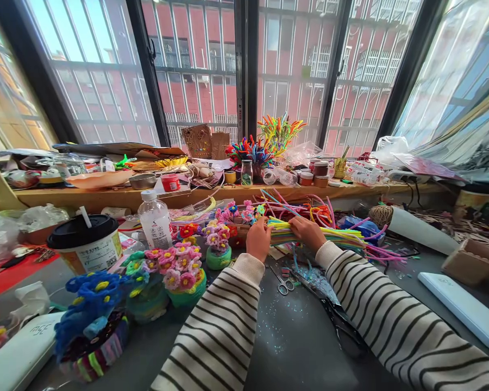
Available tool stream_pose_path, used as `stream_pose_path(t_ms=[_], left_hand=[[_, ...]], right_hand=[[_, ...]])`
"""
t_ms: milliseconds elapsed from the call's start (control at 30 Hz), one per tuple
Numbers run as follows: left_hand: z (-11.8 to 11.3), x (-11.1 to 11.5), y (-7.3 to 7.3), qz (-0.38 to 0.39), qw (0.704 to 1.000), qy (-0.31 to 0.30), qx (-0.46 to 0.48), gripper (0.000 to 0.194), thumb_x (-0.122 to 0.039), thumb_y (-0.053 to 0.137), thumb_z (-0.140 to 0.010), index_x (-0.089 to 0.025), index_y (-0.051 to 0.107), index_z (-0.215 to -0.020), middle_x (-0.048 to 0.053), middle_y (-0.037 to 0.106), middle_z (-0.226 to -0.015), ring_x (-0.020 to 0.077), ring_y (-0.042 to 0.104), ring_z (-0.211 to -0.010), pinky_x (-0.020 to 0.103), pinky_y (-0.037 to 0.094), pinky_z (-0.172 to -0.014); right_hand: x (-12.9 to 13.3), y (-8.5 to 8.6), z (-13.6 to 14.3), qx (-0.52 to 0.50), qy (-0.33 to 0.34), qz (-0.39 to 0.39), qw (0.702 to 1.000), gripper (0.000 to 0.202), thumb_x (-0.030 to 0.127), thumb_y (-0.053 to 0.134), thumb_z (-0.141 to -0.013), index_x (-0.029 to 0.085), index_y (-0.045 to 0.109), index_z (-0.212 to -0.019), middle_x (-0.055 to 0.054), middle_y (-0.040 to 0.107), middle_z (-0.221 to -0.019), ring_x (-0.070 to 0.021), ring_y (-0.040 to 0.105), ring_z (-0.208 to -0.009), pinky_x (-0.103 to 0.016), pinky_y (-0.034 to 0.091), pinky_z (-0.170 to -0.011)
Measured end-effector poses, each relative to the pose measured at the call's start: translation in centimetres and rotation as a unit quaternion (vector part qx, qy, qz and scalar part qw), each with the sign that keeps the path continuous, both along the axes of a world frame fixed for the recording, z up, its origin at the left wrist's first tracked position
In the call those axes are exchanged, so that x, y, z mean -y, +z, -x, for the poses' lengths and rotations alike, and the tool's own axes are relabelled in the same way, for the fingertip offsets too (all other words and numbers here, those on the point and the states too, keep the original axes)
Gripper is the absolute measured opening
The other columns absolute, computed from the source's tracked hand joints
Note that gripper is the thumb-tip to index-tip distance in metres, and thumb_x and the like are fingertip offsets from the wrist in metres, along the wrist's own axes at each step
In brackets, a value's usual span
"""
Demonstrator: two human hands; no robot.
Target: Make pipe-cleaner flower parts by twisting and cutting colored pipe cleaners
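Note:
My left hand [259, 240] is closed in a pinch, with a small pale green and yellow pipe-cleaner flower [261, 209] just above its fingertips. My right hand [308, 234] is closed on the yellow end of a bundle of pipe cleaners [342, 234], which lies across the table behind the wrist. Past the hands are loose pink and red pipe cleaners [326, 209]. Left of my left hand stands a green pot of pink fuzzy flowers [218, 234]. Small scissors [284, 285] rest open below the hands, and black-handled scissors [338, 315] lie near my right forearm.
On the left are a larger pot of pink flowers [182, 266], blue flowers [100, 296], a lidded cup [87, 244] and a plastic bottle [154, 220]. A white power bank [462, 309] and a cardboard box [472, 260] lie right. The windowsill [244, 194] holds jars and clutter.

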State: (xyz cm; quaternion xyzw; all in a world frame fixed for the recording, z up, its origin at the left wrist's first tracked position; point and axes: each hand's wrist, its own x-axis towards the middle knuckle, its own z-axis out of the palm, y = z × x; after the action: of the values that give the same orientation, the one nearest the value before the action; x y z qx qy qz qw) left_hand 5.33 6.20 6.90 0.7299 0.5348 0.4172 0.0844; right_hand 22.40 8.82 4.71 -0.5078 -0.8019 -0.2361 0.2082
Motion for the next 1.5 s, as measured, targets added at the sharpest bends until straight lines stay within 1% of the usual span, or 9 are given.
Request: stream_pose_path(t_ms=[200, 400, 567, 733, 967, 1133, 1233, 1400, 1500], left_hand=[[0.0, -0.5, -0.2, -0.007, 0.999, -0.011, -0.053, 0.018, -0.022, 0.040, -0.074, -0.016, 0.057, -0.073, 0.007, 0.058, -0.072, 0.0161, 0.053, -0.069, 0.024, 0.036, -0.062], [0.2, -0.8, 0.5, -0.032, 0.996, 0.014, -0.080, 0.020, -0.022, 0.036, -0.076, -0.016, 0.054, -0.073, 0.006, 0.057, -0.071, 0.0146, 0.052, -0.067, 0.023, 0.035, -0.061], [1.3, -0.1, 2.5, -0.079, 0.993, 0.036, -0.080, 0.020, -0.022, 0.034, -0.077, -0.016, 0.053, -0.075, 0.006, 0.057, -0.073, 0.0154, 0.052, -0.069, 0.024, 0.035, -0.062], [2.8, 1.8, 4.9, -0.136, 0.986, 0.069, -0.065, 0.019, -0.022, 0.035, -0.077, -0.016, 0.053, -0.077, 0.005, 0.057, -0.075, 0.0147, 0.052, -0.071, 0.023, 0.036, -0.064], [6.4, 4.8, 8.2, -0.235, 0.965, 0.111, -0.035, 0.018, -0.025, 0.039, -0.075, -0.015, 0.055, -0.073, 0.003, 0.058, -0.070, 0.0138, 0.053, -0.066, 0.024, 0.037, -0.062], [9.1, 7.8, 10.1, -0.282, 0.945, 0.157, 0.044, 0.020, -0.028, 0.041, -0.074, -0.014, 0.055, -0.076, 0.001, 0.058, -0.065, 0.0128, 0.055, -0.062, 0.025, 0.040, -0.061], [9.7, 9.4, 10.5, -0.296, 0.934, 0.165, 0.110, 0.017, -0.029, 0.045, -0.071, -0.017, 0.055, -0.075, 0.000, 0.058, -0.068, 0.0116, 0.056, -0.060, 0.024, 0.041, -0.060], [9.6, 9.9, 9.3, -0.230, 0.933, 0.115, 0.251, 0.016, -0.031, 0.051, -0.066, -0.017, 0.056, -0.072, -0.001, 0.058, -0.062, 0.0108, 0.056, -0.056, 0.023, 0.044, -0.057], [9.8, 9.3, 8.6, -0.178, 0.908, 0.052, 0.375, 0.015, -0.029, 0.054, -0.063, -0.017, 0.055, -0.072, -0.003, 0.056, -0.059, 0.0094, 0.055, -0.054, 0.020, 0.044, -0.052]], right_hand=[[-0.3, -0.5, 0.0, 0.017, 0.015, 0.006, 1.000, 0.017, 0.021, 0.038, -0.077, 0.016, 0.053, -0.083, -0.004, 0.056, -0.081, -0.0134, 0.049, -0.076, -0.020, 0.034, -0.062], [-0.8, -0.7, -0.3, 0.034, 0.009, 0.004, 0.999, 0.016, 0.019, 0.038, -0.076, 0.016, 0.053, -0.079, -0.004, 0.056, -0.077, -0.0139, 0.049, -0.075, -0.021, 0.033, -0.063], [-1.2, -0.8, -0.6, 0.027, -0.028, 0.013, 0.999, 0.014, 0.019, 0.039, -0.075, 0.016, 0.053, -0.077, -0.004, 0.057, -0.077, -0.0141, 0.050, -0.073, -0.021, 0.033, -0.060], [-1.4, -1.0, -0.5, 0.036, -0.044, 0.029, 0.998, 0.014, 0.019, 0.039, -0.075, 0.016, 0.053, -0.075, -0.005, 0.057, -0.077, -0.0149, 0.050, -0.073, -0.021, 0.032, -0.058], [-1.4, -1.1, -0.5, 0.036, -0.064, 0.035, 0.997, 0.013, 0.017, 0.039, -0.075, 0.015, 0.052, -0.075, -0.005, 0.057, -0.077, -0.0151, 0.051, -0.074, -0.021, 0.032, -0.059], [-1.5, -1.3, -0.4, 0.033, -0.085, 0.045, 0.995, 0.014, 0.018, 0.039, -0.075, 0.015, 0.052, -0.076, -0.005, 0.057, -0.077, -0.0153, 0.051, -0.073, -0.021, 0.032, -0.059], [-1.5, -1.2, -0.3, 0.023, -0.091, 0.053, 0.994, 0.014, 0.021, 0.040, -0.075, 0.015, 0.053, -0.077, -0.005, 0.057, -0.078, -0.0155, 0.051, -0.074, -0.022, 0.033, -0.059], [-1.3, -0.4, 0.0, 0.016, -0.054, 0.087, 0.995, 0.018, 0.028, 0.044, -0.073, 0.016, 0.054, -0.081, -0.005, 0.056, -0.084, -0.0158, 0.049, -0.081, -0.022, 0.035, -0.066], [-1.5, 0.3, 0.4, 0.018, -0.027, 0.114, 0.993, 0.028, 0.037, 0.039, -0.074, 0.016, 0.056, -0.083, -0.006, 0.057, -0.085, -0.0161, 0.049, -0.081, -0.024, 0.035, -0.070]])
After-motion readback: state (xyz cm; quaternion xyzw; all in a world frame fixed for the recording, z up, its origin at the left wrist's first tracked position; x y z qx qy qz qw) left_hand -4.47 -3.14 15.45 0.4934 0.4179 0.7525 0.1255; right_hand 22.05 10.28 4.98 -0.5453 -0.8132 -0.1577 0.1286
